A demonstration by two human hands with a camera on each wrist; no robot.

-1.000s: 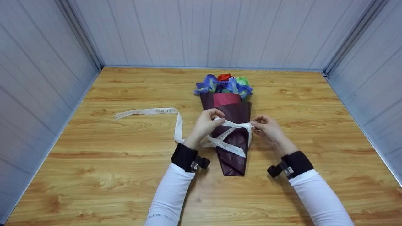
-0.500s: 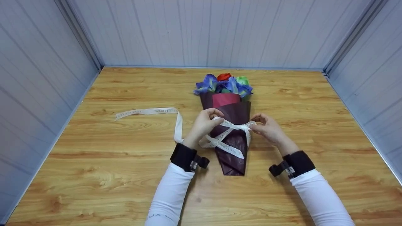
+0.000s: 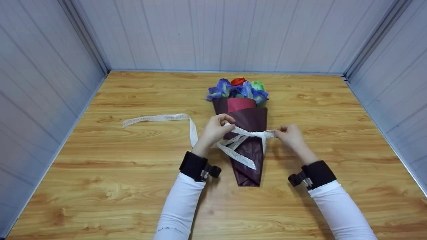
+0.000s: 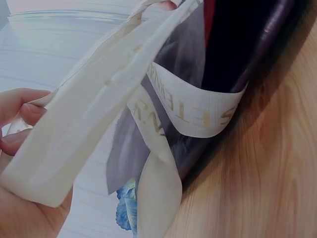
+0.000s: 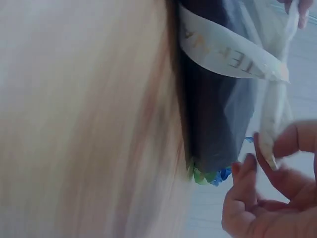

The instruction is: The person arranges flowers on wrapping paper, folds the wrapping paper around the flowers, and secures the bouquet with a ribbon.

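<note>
A bouquet in dark maroon wrapping paper (image 3: 252,120) lies on the wooden table, blue, red and green flowers (image 3: 246,89) toward the back. A white printed ribbon (image 3: 257,134) circles its middle, gathered at a knot on top. To the left of the knot, my left hand (image 3: 215,130) pinches a folded length of ribbon, which in the left wrist view makes a broad loop (image 4: 84,124) over the palm. My right hand (image 3: 291,136) holds ribbon between thumb and forefinger at the right, drawn out sideways from the knot. One loose end slants down across the lower wrapping.
A long ribbon tail (image 3: 155,118) trails leftward over the table (image 3: 116,180), partly hidden behind my left wrist. Pale panel walls (image 3: 227,36) enclose the table at the back and both sides. Each wrist wears a black band with a small camera.
My right hand has shifted to the right, drawing its ribbon piece out from the knot. My left hand has moved slightly left, still holding its loop. The loose end has slid a little left.
</note>
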